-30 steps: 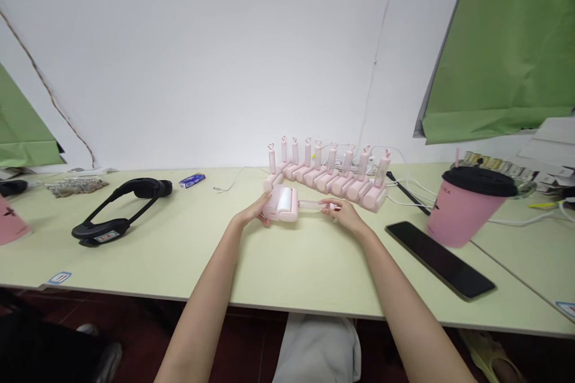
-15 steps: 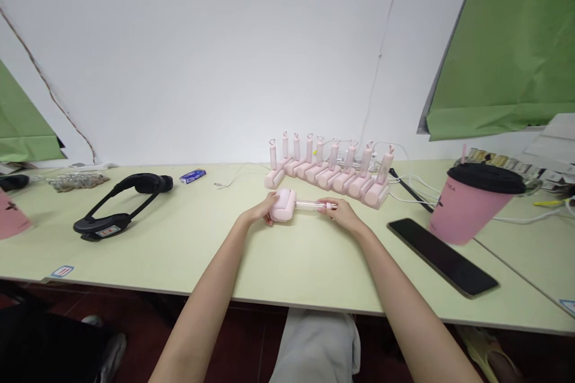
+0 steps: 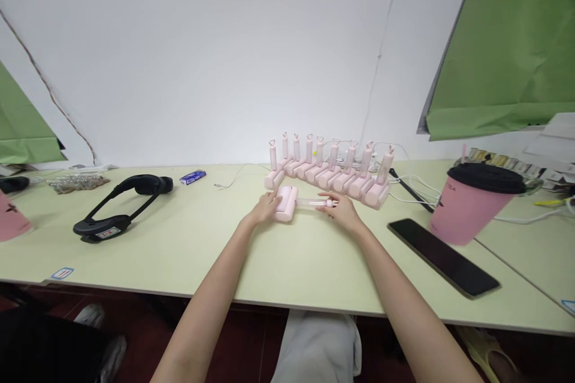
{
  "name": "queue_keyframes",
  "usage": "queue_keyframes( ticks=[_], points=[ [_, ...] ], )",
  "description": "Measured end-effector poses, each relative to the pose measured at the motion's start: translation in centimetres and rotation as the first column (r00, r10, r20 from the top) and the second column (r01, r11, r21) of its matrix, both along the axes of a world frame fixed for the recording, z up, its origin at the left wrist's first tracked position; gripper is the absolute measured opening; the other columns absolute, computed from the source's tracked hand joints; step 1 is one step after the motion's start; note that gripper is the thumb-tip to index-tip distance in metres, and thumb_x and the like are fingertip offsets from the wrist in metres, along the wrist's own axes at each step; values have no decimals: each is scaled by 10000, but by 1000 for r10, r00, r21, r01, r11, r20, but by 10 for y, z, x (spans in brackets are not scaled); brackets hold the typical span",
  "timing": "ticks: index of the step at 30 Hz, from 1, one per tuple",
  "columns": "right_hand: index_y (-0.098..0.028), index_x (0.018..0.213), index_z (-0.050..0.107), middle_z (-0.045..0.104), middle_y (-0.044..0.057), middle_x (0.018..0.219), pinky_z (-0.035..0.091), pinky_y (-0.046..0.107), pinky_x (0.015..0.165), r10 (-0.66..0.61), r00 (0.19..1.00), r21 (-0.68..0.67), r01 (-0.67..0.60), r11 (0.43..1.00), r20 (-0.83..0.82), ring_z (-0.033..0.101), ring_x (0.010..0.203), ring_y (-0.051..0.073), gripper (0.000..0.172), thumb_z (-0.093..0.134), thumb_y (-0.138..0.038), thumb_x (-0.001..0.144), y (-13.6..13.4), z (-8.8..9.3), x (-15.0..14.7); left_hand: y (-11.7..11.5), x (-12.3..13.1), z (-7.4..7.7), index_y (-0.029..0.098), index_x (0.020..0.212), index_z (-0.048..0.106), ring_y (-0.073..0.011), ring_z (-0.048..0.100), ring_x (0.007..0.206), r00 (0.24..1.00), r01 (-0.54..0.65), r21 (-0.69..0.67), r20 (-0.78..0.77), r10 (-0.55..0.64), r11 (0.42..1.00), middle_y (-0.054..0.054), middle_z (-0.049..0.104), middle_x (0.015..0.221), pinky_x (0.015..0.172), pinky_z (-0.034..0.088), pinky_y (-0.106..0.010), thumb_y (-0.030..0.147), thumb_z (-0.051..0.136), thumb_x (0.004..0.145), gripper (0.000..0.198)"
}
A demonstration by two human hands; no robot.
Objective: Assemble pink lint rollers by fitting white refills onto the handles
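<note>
A pink roller (image 3: 286, 206) with a wide head and a clear tube handle lies sideways just above or on the table; I cannot tell whether it touches. My left hand (image 3: 266, 207) is closed around the left side of its head, thumb on top. At the handle's far end, my right hand (image 3: 340, 209) grips the tip between thumb and fingers. Behind them, several matching pink rollers (image 3: 344, 181) stand in a slanting row, heads down and handles upright, each topped by a small loop.
To the right are a black phone (image 3: 442, 256) and a pink cup (image 3: 467, 206) with a dark lid. White cables (image 3: 417, 185) run behind them. On the left lie a black headset (image 3: 123, 206), a small blue packet (image 3: 193, 177) and a bag of clear beads (image 3: 77, 182).
The roller's head has turned a little in my left hand, so a lengthwise groove now shows on it. My right hand stays at the handle's end, its fingers slightly shifted.
</note>
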State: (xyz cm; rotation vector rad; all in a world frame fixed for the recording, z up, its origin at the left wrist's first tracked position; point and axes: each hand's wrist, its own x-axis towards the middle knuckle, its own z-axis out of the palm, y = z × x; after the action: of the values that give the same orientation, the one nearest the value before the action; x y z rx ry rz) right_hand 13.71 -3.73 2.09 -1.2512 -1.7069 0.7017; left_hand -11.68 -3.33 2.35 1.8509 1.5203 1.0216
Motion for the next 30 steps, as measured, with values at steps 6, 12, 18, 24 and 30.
queue_keyframes(
  ticks=[6,12,18,24,30],
  points=[
    [-193,1085,513,555,-24,720,509,270,551,-31,976,85,50,995,-214,576,525,109,573,712,-360,575,-4,9,-3,-14,12,12,203,1306,350,-228,473,1063,989,144,180,-63,-134,973,-113,419,1287,897,391,-350,498,530,748,657],
    [-197,1048,464,567,-1,747,535,298,529,-42,929,136,98,986,-367,602,590,147,607,703,-482,568,-5,13,-9,-25,31,6,248,1265,413,-278,389,1171,923,257,261,-351,-156,931,-85,395,1289,965,350,-394,330,728,553,783],
    [-267,1291,165,560,89,1083,529,277,534,84,944,173,-29,985,-319,606,816,177,691,521,-501,747,-7,7,-15,-7,33,-10,222,1249,410,-231,466,1114,976,155,272,-192,-105,950,-66,490,1233,956,361,-346,239,597,676,603],
    [-268,1228,309,590,35,1042,499,293,620,64,994,125,-53,991,-92,590,814,151,493,491,-386,785,-1,-10,-14,36,31,-20,118,1327,235,-260,367,1196,972,-99,418,-154,177,903,-155,385,1288,999,294,-392,276,568,701,727],
    [-287,1126,429,625,-23,945,437,314,758,6,999,148,-13,989,48,591,776,129,350,485,-256,782,0,-12,-13,60,36,-17,131,1308,258,-322,258,1249,796,-383,452,-282,536,806,-176,287,1343,986,268,-467,346,552,709,701]
  ],
)
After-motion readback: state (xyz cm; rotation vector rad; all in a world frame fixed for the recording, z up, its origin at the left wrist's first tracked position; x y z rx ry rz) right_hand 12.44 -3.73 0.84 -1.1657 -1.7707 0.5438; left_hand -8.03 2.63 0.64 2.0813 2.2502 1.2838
